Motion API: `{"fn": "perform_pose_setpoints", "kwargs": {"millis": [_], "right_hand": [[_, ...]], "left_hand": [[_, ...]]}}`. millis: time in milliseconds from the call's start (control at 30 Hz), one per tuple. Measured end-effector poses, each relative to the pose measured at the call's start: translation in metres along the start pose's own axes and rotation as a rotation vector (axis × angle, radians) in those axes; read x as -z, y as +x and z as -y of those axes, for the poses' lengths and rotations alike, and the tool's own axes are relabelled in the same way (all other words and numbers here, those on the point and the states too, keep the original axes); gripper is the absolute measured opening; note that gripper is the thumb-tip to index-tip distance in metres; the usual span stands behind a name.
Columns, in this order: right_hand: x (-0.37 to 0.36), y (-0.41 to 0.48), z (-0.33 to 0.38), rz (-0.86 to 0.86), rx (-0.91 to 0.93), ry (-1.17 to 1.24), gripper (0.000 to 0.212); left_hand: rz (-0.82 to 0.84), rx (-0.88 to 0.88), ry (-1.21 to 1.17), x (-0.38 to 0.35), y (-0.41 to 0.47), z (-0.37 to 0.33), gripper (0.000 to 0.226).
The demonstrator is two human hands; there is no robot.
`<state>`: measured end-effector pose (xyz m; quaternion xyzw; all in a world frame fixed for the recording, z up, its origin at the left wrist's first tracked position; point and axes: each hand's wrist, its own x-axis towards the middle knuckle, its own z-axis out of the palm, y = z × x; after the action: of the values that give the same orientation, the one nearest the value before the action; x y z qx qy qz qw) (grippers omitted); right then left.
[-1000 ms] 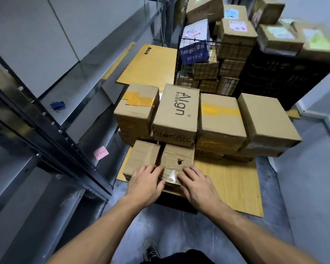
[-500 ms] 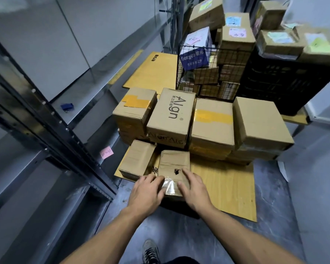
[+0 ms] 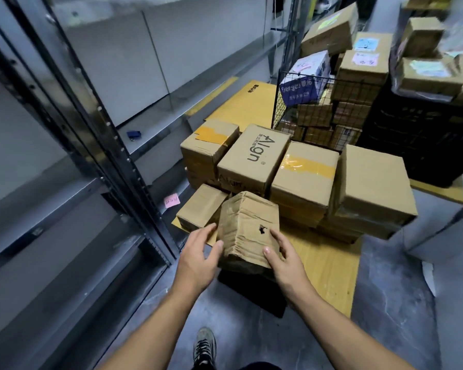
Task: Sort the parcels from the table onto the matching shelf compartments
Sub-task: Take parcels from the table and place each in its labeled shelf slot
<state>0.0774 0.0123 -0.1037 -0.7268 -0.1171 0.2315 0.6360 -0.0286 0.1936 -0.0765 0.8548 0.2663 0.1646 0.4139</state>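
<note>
Both hands are on one small parcel (image 3: 247,228): crumpled brown cardboard with a dark torn hole on its top face, tilted so its near end sits lower. The left hand (image 3: 198,259) is pressed flat against the parcel's left side, fingers together along the lower left edge, thumb out toward the near corner. The right hand (image 3: 285,259) clamps the right near corner, thumb on the top face beside the hole, the other fingers wrapped round the right side and mostly hidden. The parcel sits between the two palms; whether its underside touches the table (image 3: 329,265) I cannot tell. Just beyond the left hand's fingertips lies another small box (image 3: 201,206), flat on the tabletop, touching or nearly touching the held parcel. Beyond both hands is a row of bigger cartons: one with orange tape (image 3: 209,145), the Align carton (image 3: 254,158), a yellow-taped carton (image 3: 305,172), and beyond the right hand a plain carton (image 3: 372,182) stacked on others. Further off is a wire basket (image 3: 305,108) full of parcels, and a black crate (image 3: 425,134) with parcels piled on top. Left of the left hand is the metal shelf rack (image 3: 112,145), with a pink sticky note (image 3: 172,201) on a shelf edge and a small blue object (image 3: 133,134) on the level above. Below the forearms is one shoe (image 3: 204,345) on grey floor.
</note>
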Motion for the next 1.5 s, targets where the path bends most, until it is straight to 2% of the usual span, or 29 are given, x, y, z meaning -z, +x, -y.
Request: {"fn": "perform_pose_setpoints", "kwargs": {"millis": [67, 200, 300, 367, 400, 533, 700, 867, 1000, 1133, 1233, 1367, 1500], "right_hand": [[0.004, -0.004, 0.000, 0.031, 0.021, 0.062, 0.042], [0.010, -0.008, 0.008, 0.168, 0.077, 0.036, 0.039], [0.012, -0.007, 0.015, 0.203, 0.113, -0.191, 0.034], [0.012, -0.008, 0.019, 0.172, 0.140, -0.362, 0.035], [0.011, -0.010, 0.023, 0.156, 0.144, -0.373, 0.036], [0.002, -0.022, 0.040, 0.226, 0.089, -0.054, 0.036], [0.003, -0.016, 0.039, 0.210, 0.068, 0.093, 0.045], [0.009, -0.011, 0.048, 0.254, -0.036, 0.450, 0.054], [0.013, -0.008, 0.049, 0.347, -0.066, 0.535, 0.058], [0.012, -0.007, 0.055, 0.435, -0.022, 0.439, 0.072], [0.009, -0.004, 0.055, 0.347, 0.085, 0.234, 0.055], [0.001, -0.001, 0.057, 0.259, 0.279, -0.195, 0.052], [-0.022, -0.003, 0.075, 0.326, 0.200, -0.178, 0.040]], "left_hand": [[0.022, 0.089, -0.047, -0.001, -0.008, -0.003, 0.050], [0.091, 0.176, -0.334, -0.003, -0.024, -0.017, 0.047], [-0.016, 0.149, -0.387, -0.003, -0.034, -0.023, 0.050], [-0.059, 0.127, -0.344, -0.001, -0.039, -0.029, 0.053], [-0.081, 0.115, -0.315, 0.000, -0.041, -0.032, 0.053], [-0.085, 0.075, -0.226, -0.004, -0.042, -0.043, 0.061], [-0.018, -0.006, -0.240, -0.004, -0.043, -0.051, 0.059], [-0.147, 0.013, -0.214, 0.006, -0.038, -0.049, 0.044], [-0.130, 0.058, -0.228, 0.008, -0.041, -0.040, 0.061], [-0.124, 0.065, -0.251, 0.010, -0.046, -0.041, 0.062], [-0.181, 0.071, -0.225, 0.016, -0.048, -0.040, 0.062], [-0.235, 0.076, -0.119, 0.029, -0.053, -0.039, 0.060], [-0.287, 0.080, -0.022, 0.045, -0.060, -0.036, 0.061]]}}
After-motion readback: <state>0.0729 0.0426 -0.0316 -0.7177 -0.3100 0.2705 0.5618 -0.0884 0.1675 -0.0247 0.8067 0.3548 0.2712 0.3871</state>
